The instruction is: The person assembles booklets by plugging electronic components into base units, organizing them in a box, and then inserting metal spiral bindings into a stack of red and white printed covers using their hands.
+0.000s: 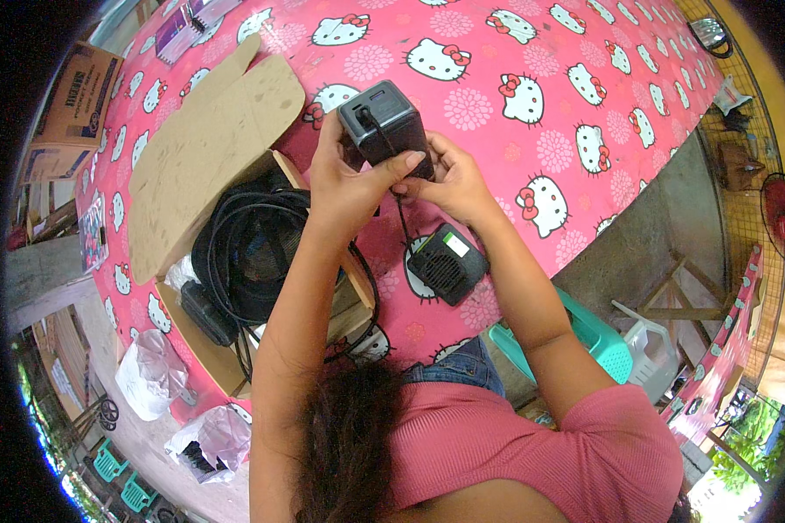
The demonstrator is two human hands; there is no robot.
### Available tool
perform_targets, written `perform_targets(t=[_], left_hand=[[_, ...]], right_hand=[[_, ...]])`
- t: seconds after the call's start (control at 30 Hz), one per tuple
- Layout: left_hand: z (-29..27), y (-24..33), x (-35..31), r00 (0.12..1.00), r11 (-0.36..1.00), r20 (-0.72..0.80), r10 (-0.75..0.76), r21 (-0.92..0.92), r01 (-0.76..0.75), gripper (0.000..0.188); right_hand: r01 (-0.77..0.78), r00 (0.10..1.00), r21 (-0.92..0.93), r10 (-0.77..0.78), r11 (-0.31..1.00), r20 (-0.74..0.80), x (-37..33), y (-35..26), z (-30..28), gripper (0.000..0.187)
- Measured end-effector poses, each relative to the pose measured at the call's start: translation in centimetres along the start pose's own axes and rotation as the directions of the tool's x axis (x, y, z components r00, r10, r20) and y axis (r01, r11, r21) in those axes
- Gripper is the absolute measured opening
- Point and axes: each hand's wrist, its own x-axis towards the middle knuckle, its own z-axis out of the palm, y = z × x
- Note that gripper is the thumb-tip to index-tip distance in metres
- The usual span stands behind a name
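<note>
My left hand (pixel 351 179) is wrapped round a boxy black power bank (pixel 387 126), held tilted above the table. A short black cable (pixel 377 131) is plugged into its top face and runs down along its side. My right hand (pixel 452 185) grips the lower right of the power bank, its thumb by the cable; the fingertips behind are partly hidden. Below my hands, a small black device (pixel 447 263) with a round grille and a pale label lies on the table, with the cable leading to it. To the left, an open cardboard box (pixel 351 301) contains coiled black cables (pixel 235 222).
A pink patterned cloth (pixel 488 139) covers the table. Crumpled plastic bags (pixel 151 370) lie at its near left edge. Beyond the box stands a brown carton (pixel 77 96). A purple package (pixel 179 35) rests at the far left. Beside me is a green plastic stool (pixel 597 344).
</note>
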Motion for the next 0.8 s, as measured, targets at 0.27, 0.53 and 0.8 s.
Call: perform_targets(t=[0.27, 0.53, 0.8], left_hand=[[-0.06, -0.04, 0.08, 1.000, 1.000, 0.011, 0.012, -0.019, -0.012, 0.061], [0.00, 0.04, 0.05, 1.000, 1.000, -0.014, 0.011, 0.021, -0.011, 0.062], [-0.03, -0.09, 0.04, 1.000, 0.999, -0.011, -0.005, 0.032, 0.005, 0.061]], right_hand=[[-0.018, 0.999, 0.047, 0.016, 0.999, 0.031, -0.14, -0.38, 0.05, 0.074], [-0.008, 0.999, 0.057, 0.006, 0.998, 0.037, -0.03, -0.24, 0.01, 0.073], [0.002, 0.998, 0.090, -0.008, 0.996, 0.065, -0.11, -0.49, 0.01, 0.074]])
